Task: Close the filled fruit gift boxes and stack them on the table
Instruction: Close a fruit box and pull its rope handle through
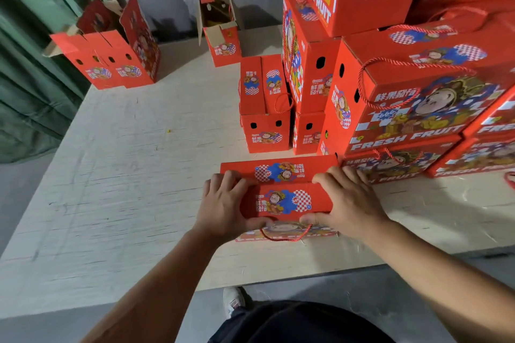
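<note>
Box in hands: a red gift box (284,200) stands low in the centre of the frame, near the front edge of the table (125,175). Its two top flaps are folded down and meet along the middle.
Left hand: the left hand (223,203) grips the left end of the box, with the fingers on top of the flaps and the thumb curled round the near side.
Right hand: the right hand (348,200) grips the right end in the same way, fingers on top, thumb on the near side.
Handle: a red rope handle (284,235) hangs in a loop on the near face of the box, below the two thumbs.
Stack: closed boxes (412,103) are piled in several layers at the right of the frame, from the middle up to the top edge. The box in the hands is just beside the lowest ones.
Small closed boxes: two more (264,108) stand one on the other in the centre, behind the held box.
Open boxes: one open box (221,30) stands at the upper centre, and a group of open boxes (111,53) at the upper left, with flaps up.
Floor: a white shoe (234,301) shows at the bottom centre, under the table edge.
</note>
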Available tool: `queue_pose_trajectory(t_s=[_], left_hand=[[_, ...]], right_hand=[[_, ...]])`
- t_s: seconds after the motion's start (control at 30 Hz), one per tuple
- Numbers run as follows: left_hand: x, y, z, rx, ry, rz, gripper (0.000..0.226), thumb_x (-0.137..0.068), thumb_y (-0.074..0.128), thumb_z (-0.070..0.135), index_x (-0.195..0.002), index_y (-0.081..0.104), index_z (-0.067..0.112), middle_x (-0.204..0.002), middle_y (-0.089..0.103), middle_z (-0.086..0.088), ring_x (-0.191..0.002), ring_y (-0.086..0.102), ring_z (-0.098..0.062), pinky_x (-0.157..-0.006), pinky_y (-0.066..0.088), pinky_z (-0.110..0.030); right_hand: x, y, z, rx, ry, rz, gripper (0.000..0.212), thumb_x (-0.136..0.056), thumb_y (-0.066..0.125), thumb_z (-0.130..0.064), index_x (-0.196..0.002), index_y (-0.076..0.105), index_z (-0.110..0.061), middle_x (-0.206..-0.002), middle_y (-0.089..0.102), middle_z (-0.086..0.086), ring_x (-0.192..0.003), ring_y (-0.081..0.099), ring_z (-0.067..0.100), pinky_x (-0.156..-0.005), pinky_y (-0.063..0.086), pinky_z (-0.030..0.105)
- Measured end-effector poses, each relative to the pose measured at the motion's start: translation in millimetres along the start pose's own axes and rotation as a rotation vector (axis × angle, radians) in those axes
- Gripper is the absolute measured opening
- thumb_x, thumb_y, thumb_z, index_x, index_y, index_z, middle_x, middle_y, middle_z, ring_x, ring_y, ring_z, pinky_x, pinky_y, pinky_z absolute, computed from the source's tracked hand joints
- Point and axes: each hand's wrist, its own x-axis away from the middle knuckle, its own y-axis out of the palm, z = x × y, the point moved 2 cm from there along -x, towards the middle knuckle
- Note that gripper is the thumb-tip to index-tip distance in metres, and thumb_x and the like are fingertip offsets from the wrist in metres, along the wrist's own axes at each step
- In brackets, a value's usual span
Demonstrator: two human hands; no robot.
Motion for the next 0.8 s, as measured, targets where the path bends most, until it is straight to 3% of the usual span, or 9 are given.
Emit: queue_pose_trajectory(t_s=[0.1, 0.2, 0.27, 0.33, 0.47, 0.57, 0.63, 0.7, 0.8], left_hand=[[-3.2, -1.4, 4.5, -0.034, -0.007, -0.032, 0.099, -0.065, 0.052, 0.101, -0.115, 0.065, 0.017, -0.109, 0.058, 0.000, -0.091, 0.051, -0.024, -0.079, 0.046, -0.041], [-3.6, -1.6, 7.4, -0.091, -0.040, -0.070, 0.103, -0.068, 0.046, 0.101, -0.123, 0.063, 0.015, -0.114, 0.059, -0.004, -0.098, 0.054, -0.028, -0.088, 0.046, -0.044], [-4.4, 0.2, 7.1, -0.094, -0.043, -0.128, 0.106, -0.070, 0.048, 0.100, -0.141, 0.059, 0.022, -0.135, 0.055, -0.008, -0.123, 0.051, -0.033, -0.109, 0.040, -0.052], [-7.5, 1.2, 6.3, -0.068, -0.045, -0.221, 0.111, -0.071, 0.048, 0.099, -0.155, 0.045, 0.027, -0.155, 0.043, -0.008, -0.146, 0.034, -0.034, -0.124, 0.022, -0.057], [-14.4, 4.5, 3.1, -0.057, -0.077, -0.355, 0.117, -0.069, 0.033, 0.105, -0.162, 0.027, 0.034, -0.168, 0.024, -0.005, -0.157, 0.014, -0.030, -0.127, -0.005, -0.052], [-12.6, 3.8, 5.6, -0.075, -0.081, -0.327, 0.116, -0.070, 0.038, 0.104, -0.160, 0.033, 0.032, -0.164, 0.031, -0.007, -0.153, 0.025, -0.032, -0.128, 0.006, -0.055], [-4.4, 2.2, 7.9, -0.035, -0.055, -0.202, 0.107, -0.072, 0.049, 0.099, -0.150, 0.052, 0.025, -0.148, 0.049, -0.006, -0.135, 0.046, -0.030, -0.119, 0.032, -0.051], [2.5, 2.4, 7.2, 0.041, -0.069, -0.113, 0.090, -0.081, 0.050, 0.091, -0.141, 0.060, 0.026, -0.136, 0.054, -0.001, -0.121, 0.051, -0.025, -0.105, 0.040, -0.045], [-6.6, -3.6, -3.5, 0.201, -0.209, -0.104, 0.061, -0.100, 0.037, 0.071, -0.139, 0.061, 0.031, -0.141, 0.055, 0.006, -0.125, 0.049, -0.023, -0.106, 0.039, -0.046]], right_hand=[[0.2, 1.9, -0.1, -0.032, 0.014, -0.030, 0.093, -0.072, 0.041, -0.098, -0.117, 0.061, -0.020, -0.109, 0.059, -0.003, -0.099, 0.053, 0.023, -0.088, 0.037, 0.036], [6.1, 7.9, -6.4, -0.008, 0.087, -0.144, 0.103, -0.083, 0.032, -0.092, -0.153, 0.044, -0.017, -0.146, 0.047, 0.008, -0.133, 0.043, 0.033, -0.108, 0.043, 0.050], [5.4, 11.0, -9.0, 0.008, 0.091, -0.262, 0.105, -0.087, 0.023, -0.091, -0.166, 0.006, -0.023, -0.173, 0.007, 0.004, -0.158, 0.004, 0.029, -0.125, 0.019, 0.051], [0.6, 10.9, -7.9, 0.011, 0.086, -0.364, 0.111, -0.082, 0.016, -0.097, -0.163, -0.016, -0.027, -0.170, -0.024, -0.003, -0.155, -0.026, 0.022, -0.126, -0.001, 0.048], [-7.0, 12.9, -3.9, -0.005, 0.115, -0.452, 0.124, -0.069, 0.013, -0.106, -0.158, -0.027, -0.030, -0.164, -0.039, -0.006, -0.149, -0.039, 0.019, -0.125, -0.010, 0.047], [-6.9, 11.1, -6.0, -0.035, 0.104, -0.416, 0.126, -0.069, 0.017, -0.104, -0.163, -0.016, -0.027, -0.169, -0.026, -0.003, -0.155, -0.026, 0.022, -0.128, -0.004, 0.050], [0.6, 6.6, -7.8, -0.100, 0.088, -0.276, 0.118, -0.074, 0.037, -0.096, -0.164, 0.017, -0.022, -0.171, 0.014, 0.000, -0.156, 0.013, 0.030, -0.127, 0.017, 0.053], [11.0, 4.4, -8.0, -0.174, 0.086, -0.095, 0.100, -0.073, 0.060, -0.084, -0.149, 0.047, -0.020, -0.149, 0.045, -0.002, -0.134, 0.042, 0.028, -0.114, 0.038, 0.051], [18.6, 5.4, -13.0, -0.171, 0.145, -0.015, 0.092, -0.063, 0.074, -0.076, -0.134, 0.054, -0.023, -0.129, 0.048, -0.002, -0.115, 0.045, 0.025, -0.097, 0.045, 0.045]])
